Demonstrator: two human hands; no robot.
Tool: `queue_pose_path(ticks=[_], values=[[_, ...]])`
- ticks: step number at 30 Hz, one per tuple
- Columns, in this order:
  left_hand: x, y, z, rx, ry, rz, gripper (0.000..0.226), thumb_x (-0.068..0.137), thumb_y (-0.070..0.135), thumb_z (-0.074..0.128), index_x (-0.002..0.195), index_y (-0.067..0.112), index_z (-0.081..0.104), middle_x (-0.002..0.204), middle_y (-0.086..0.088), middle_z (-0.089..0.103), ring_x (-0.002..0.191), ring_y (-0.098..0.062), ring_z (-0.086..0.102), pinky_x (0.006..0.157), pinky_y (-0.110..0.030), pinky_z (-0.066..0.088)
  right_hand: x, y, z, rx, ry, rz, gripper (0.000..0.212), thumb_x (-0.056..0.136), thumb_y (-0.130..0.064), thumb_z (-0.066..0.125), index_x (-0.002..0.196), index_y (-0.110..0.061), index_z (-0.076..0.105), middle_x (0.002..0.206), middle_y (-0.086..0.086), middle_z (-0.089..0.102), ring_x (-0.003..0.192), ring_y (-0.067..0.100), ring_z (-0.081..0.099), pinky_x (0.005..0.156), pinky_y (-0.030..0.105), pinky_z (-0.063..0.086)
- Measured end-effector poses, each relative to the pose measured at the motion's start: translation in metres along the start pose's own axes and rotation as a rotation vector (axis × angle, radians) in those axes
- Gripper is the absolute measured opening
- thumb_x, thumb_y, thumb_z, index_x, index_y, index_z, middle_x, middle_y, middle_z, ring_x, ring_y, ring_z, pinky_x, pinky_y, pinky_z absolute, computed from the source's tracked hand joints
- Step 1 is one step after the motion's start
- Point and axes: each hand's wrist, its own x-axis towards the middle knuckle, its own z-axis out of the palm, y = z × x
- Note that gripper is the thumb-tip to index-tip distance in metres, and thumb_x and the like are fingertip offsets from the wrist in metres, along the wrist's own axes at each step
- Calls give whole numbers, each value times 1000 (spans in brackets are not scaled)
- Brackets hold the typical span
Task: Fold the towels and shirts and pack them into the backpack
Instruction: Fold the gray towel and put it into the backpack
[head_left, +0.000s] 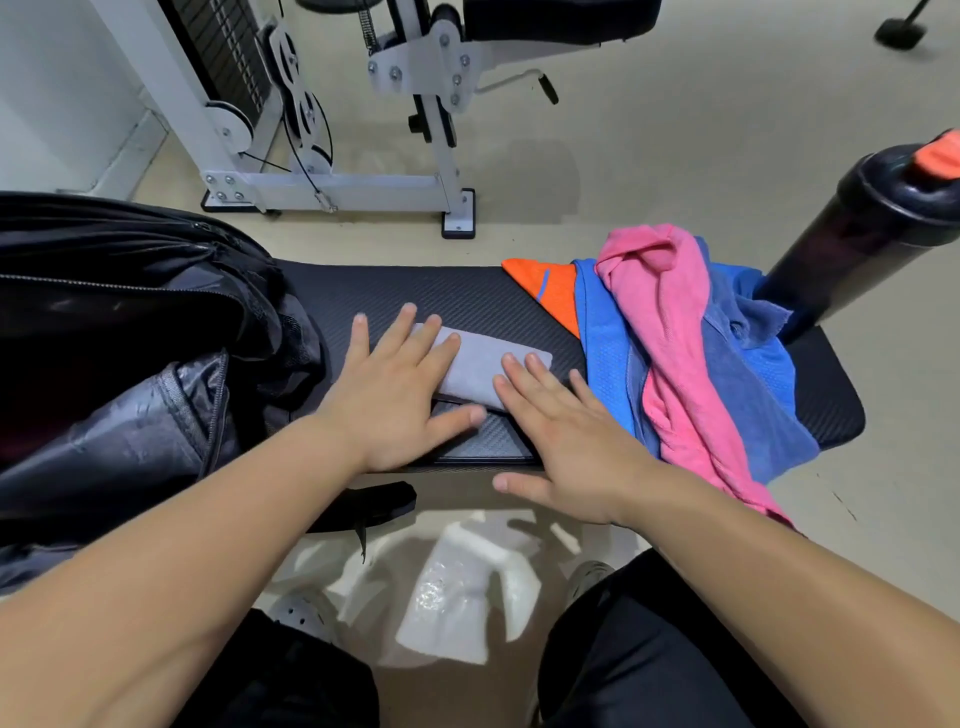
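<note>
A small grey towel (480, 366), folded into a compact rectangle, lies on the black padded bench (467, 291). My left hand (400, 384) lies flat on its left end with straight fingers. My right hand (566, 431) is flat too, its fingertips on the towel's right near edge. The black backpack (119, 332) stands unzipped on the bench's left end. On the right lies a heap of unfolded cloth: a pink towel (670, 332) on top, a blue mesh shirt (605, 343), a darker blue towel (748, 374) and an orange garment (556, 291).
A black bottle with an orange cap (857, 228) stands at the bench's right end behind the heap. A white weight machine (332, 130) stands on the beige floor beyond the bench. My knees and shoes are below the bench's near edge.
</note>
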Motion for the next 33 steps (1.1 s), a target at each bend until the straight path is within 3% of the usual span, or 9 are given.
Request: queue_pose_path(ticks=[2, 6, 10, 13, 17, 20, 23, 28, 33], values=[[19, 5, -13, -58, 113, 22, 82, 91, 70, 12, 153, 21, 34, 165, -3, 26, 156, -26, 6, 121, -61, 3, 3, 0, -1, 44, 19, -3, 98, 90, -72, 44, 161, -23, -1, 166, -10, -20, 151, 10, -23, 125, 46, -5], [59, 6, -12, -144, 48, 106, 65, 103, 54, 28, 160, 22, 21, 168, -3, 19, 154, -23, 17, 123, -52, 13, 2, 6, -2, 220, 194, -9, 74, 90, -66, 38, 146, -18, 48, 165, -4, 26, 154, 13, 14, 124, 45, 20], [60, 2, 13, -179, 27, 94, 74, 96, 62, 17, 158, 23, 26, 165, -2, 28, 151, -23, 27, 121, -50, 21, 10, 5, -13, 288, 425, 58, 37, 95, -48, 48, 105, -17, 65, 117, 1, 66, 118, 24, 58, 96, 47, 47], [55, 0, 15, -203, 74, 86, 79, 93, 63, 11, 156, 21, 31, 161, -3, 37, 148, -25, 34, 118, -50, 28, 33, 1, -24, 238, 629, 235, 31, 93, -42, 55, 112, -19, 64, 115, 0, 63, 109, 26, 56, 93, 46, 45], [44, 7, 16, -203, 83, -1, 79, 92, 63, 11, 155, 20, 34, 157, -2, 42, 145, -24, 37, 111, -45, 37, 54, 0, -4, 77, 414, 392, 45, 95, -46, 53, 134, -24, 58, 131, 5, 60, 139, 35, 39, 109, 48, 33], [27, 15, 19, -139, 77, -30, 79, 91, 64, 13, 155, 21, 31, 155, 0, 44, 141, -23, 41, 103, -45, 40, 42, -4, 13, 11, 420, 389, 50, 94, -50, 40, 133, -25, 58, 113, 7, 64, 130, 35, 48, 98, 48, 39], [9, 20, 21, -42, 95, 28, 77, 94, 63, 25, 157, 19, 26, 148, -1, 49, 129, -27, 50, 96, -46, 41, 31, -11, 16, -7, 478, 349, 50, 90, -49, 44, 132, -25, 58, 104, 5, 58, 110, 31, 54, 85, 44, 42], [-9, 18, 6, 5, 80, 87, 81, 93, 58, 55, 157, 22, 22, 132, -5, 57, 114, -30, 56, 96, -44, 43, 24, -18, -2, 175, 478, 341, 45, 86, -40, 69, 129, -29, 60, 103, 3, 58, 105, 31, 53, 91, 45, 42], [-30, 11, -34, -502, -6, 59, 93, 82, 47, 74, 153, 47, 13, 136, 6, 55, 118, -17, 55, 96, -38, 47, 17, -33, -47, 658, 380, 185, 46, 90, -25, 71, 131, -36, 55, 121, -5, 54, 109, 8, 55, 98, 26, 43]])
